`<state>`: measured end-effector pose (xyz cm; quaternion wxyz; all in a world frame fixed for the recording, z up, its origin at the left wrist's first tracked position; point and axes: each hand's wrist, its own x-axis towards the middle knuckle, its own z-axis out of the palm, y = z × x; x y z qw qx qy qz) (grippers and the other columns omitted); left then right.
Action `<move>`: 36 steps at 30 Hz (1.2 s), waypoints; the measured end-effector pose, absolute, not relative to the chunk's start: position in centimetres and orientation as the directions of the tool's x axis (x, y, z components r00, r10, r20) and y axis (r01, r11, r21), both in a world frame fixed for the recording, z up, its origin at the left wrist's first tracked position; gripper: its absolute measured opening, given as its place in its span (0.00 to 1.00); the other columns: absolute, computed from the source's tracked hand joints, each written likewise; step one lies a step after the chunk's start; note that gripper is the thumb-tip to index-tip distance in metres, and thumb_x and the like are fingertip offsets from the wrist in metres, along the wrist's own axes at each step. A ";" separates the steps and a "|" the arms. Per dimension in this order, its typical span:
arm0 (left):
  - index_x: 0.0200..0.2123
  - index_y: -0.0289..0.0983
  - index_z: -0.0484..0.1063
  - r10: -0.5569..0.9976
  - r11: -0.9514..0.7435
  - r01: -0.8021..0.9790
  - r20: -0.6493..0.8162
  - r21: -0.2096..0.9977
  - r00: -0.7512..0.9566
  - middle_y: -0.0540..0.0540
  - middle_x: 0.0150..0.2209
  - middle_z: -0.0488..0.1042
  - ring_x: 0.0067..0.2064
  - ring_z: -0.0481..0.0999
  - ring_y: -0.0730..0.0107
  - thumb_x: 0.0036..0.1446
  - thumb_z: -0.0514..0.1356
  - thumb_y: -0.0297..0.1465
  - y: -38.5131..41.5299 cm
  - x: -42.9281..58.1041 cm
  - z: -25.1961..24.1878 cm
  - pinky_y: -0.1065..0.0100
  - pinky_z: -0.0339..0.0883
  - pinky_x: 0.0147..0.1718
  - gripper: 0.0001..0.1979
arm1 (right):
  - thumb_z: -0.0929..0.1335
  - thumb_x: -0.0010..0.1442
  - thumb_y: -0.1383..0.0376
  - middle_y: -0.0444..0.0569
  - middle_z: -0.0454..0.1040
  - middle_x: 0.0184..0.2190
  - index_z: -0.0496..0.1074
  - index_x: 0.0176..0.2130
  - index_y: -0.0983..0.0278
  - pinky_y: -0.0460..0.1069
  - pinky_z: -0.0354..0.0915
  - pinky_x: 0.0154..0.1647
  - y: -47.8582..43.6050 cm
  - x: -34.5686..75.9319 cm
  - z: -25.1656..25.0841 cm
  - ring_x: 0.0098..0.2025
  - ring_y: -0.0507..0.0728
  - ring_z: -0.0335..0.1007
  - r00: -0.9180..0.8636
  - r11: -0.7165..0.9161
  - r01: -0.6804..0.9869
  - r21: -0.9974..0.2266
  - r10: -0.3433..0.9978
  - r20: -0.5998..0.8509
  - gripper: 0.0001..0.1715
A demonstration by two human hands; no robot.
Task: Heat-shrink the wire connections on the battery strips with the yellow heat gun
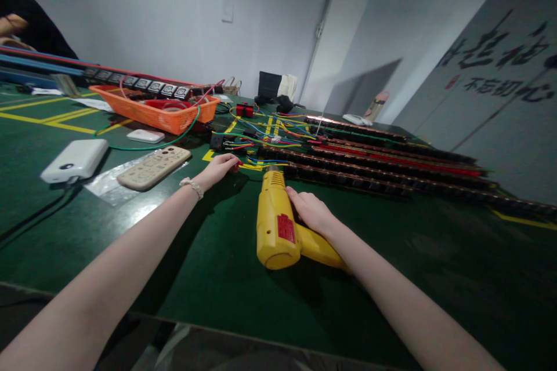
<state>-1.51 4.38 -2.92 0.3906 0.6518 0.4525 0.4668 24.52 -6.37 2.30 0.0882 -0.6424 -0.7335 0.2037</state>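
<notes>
A yellow heat gun with a red label lies over the green table, its nozzle pointing away from me toward thin wires. My right hand is curled against the gun's far side, in the angle between barrel and handle; the gun partly hides the fingers. Left of the nozzle, my left hand is closed in a pinch at the end of yellow wires, where a small red piece shows at the fingertips. These wires run right to a long dark strip with coppery edges.
Several more strips lie behind, with coloured wires tangled at their ends. Leftward are an orange basket, a beige remote-like case on clear plastic and a white cabled device. Another person sits at far left.
</notes>
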 end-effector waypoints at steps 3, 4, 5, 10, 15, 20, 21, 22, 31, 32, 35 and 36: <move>0.27 0.34 0.68 0.952 -0.296 0.257 0.262 0.920 0.158 0.48 0.25 0.70 0.30 0.68 0.72 0.49 0.55 0.43 4.4 -1.5 -2.9 0.70 0.60 0.33 0.17 | 0.45 0.58 0.41 0.56 0.74 0.29 0.71 0.32 0.67 0.50 0.59 0.33 -6.1 25.5 2.4 0.32 0.59 0.69 -0.103 0.036 0.912 -0.408 0.984 -0.143 0.43; 0.27 0.34 0.68 0.953 -0.294 0.260 0.261 0.920 0.155 0.48 0.26 0.70 0.30 0.68 0.72 0.49 0.55 0.43 4.4 -1.5 -2.9 0.70 0.60 0.33 0.17 | 0.45 0.58 0.41 0.56 0.74 0.29 0.71 0.33 0.67 0.50 0.59 0.34 -6.1 25.8 2.5 0.32 0.59 0.69 -0.085 0.020 0.914 -0.406 0.986 -0.143 0.43; 0.27 0.34 0.68 0.954 -0.292 0.261 0.259 0.920 0.153 0.48 0.26 0.70 0.30 0.68 0.72 0.48 0.55 0.43 4.3 -1.5 -2.8 0.71 0.60 0.33 0.16 | 0.45 0.59 0.42 0.56 0.74 0.29 0.71 0.33 0.67 0.50 0.59 0.34 -6.0 26.0 2.5 0.33 0.59 0.69 -0.069 0.006 0.915 -0.403 0.987 -0.143 0.42; 0.26 0.34 0.68 0.952 -0.296 0.267 0.261 0.917 0.157 0.48 0.26 0.70 0.30 0.68 0.72 0.49 0.55 0.43 4.2 -1.3 -2.6 0.71 0.60 0.33 0.16 | 0.46 0.60 0.44 0.57 0.74 0.32 0.71 0.36 0.68 0.51 0.58 0.37 -6.0 26.4 2.8 0.36 0.60 0.69 -0.036 -0.017 0.924 -0.383 0.991 -0.132 0.41; 0.27 0.34 0.68 0.951 -0.289 0.240 0.249 0.927 0.184 0.47 0.26 0.71 0.30 0.68 0.72 0.48 0.55 0.45 4.4 -1.5 -2.9 0.70 0.61 0.34 0.18 | 0.45 0.61 0.45 0.59 0.72 0.39 0.71 0.37 0.68 0.51 0.58 0.37 -6.0 26.4 2.7 0.40 0.62 0.68 -0.058 0.014 0.938 -0.347 0.991 -0.117 0.41; 0.28 0.33 0.68 0.940 -0.298 0.189 0.254 0.936 0.226 0.47 0.27 0.70 0.31 0.67 0.72 0.49 0.56 0.45 4.5 -1.7 -3.0 0.69 0.60 0.35 0.19 | 0.44 0.61 0.46 0.59 0.71 0.41 0.71 0.39 0.68 0.51 0.58 0.39 -6.1 26.4 2.7 0.43 0.62 0.67 -0.094 0.055 0.948 -0.315 0.990 -0.110 0.42; 0.28 0.33 0.68 0.937 -0.302 0.183 0.256 0.936 0.238 0.47 0.28 0.70 0.32 0.67 0.72 0.49 0.56 0.45 4.4 -1.7 -3.0 0.69 0.59 0.35 0.19 | 0.44 0.61 0.46 0.59 0.72 0.41 0.71 0.38 0.68 0.51 0.59 0.39 -6.2 26.3 2.7 0.43 0.62 0.67 -0.090 0.050 0.947 -0.318 0.990 -0.113 0.42; 0.28 0.33 0.68 0.933 -0.306 0.177 0.258 0.935 0.250 0.47 0.28 0.70 0.32 0.66 0.72 0.50 0.56 0.45 4.4 -1.7 -3.0 0.70 0.59 0.35 0.19 | 0.44 0.61 0.45 0.59 0.72 0.40 0.71 0.37 0.68 0.51 0.59 0.38 -6.2 26.3 2.8 0.42 0.62 0.68 -0.083 0.041 0.945 -0.324 0.990 -0.115 0.42; 0.30 0.32 0.68 0.930 -0.268 0.144 0.217 0.953 0.297 0.48 0.28 0.69 0.33 0.65 0.72 0.51 0.56 0.42 4.0 -2.0 -2.5 0.71 0.57 0.35 0.16 | 0.44 0.61 0.45 0.58 0.72 0.37 0.70 0.32 0.67 0.51 0.59 0.36 -6.3 26.3 2.6 0.38 0.61 0.69 -0.090 0.052 0.939 -0.340 0.991 -0.095 0.41; 0.30 0.32 0.68 0.931 -0.267 0.143 0.217 0.953 0.294 0.48 0.28 0.69 0.33 0.65 0.72 0.51 0.56 0.42 4.0 -2.0 -2.4 0.71 0.56 0.35 0.16 | 0.44 0.60 0.44 0.58 0.72 0.37 0.70 0.32 0.67 0.51 0.59 0.36 -6.2 26.4 2.5 0.38 0.61 0.69 -0.091 0.053 0.937 -0.344 0.991 -0.097 0.41; 0.28 0.33 0.68 0.940 -0.266 0.154 0.220 0.952 0.262 0.48 0.27 0.69 0.32 0.65 0.74 0.51 0.55 0.41 3.9 -2.0 -2.3 0.71 0.56 0.35 0.15 | 0.44 0.60 0.43 0.58 0.72 0.37 0.71 0.33 0.67 0.50 0.59 0.36 -6.1 26.5 2.3 0.38 0.60 0.69 -0.104 0.059 0.929 -0.366 0.989 -0.104 0.42; 0.27 0.33 0.68 0.943 -0.265 0.154 0.222 0.952 0.246 0.49 0.27 0.69 0.32 0.65 0.74 0.51 0.56 0.41 3.9 -1.9 -2.3 0.71 0.56 0.35 0.15 | 0.44 0.60 0.43 0.58 0.72 0.38 0.71 0.33 0.67 0.50 0.59 0.36 -6.1 26.5 2.3 0.38 0.60 0.69 -0.106 0.061 0.927 -0.370 0.989 -0.103 0.42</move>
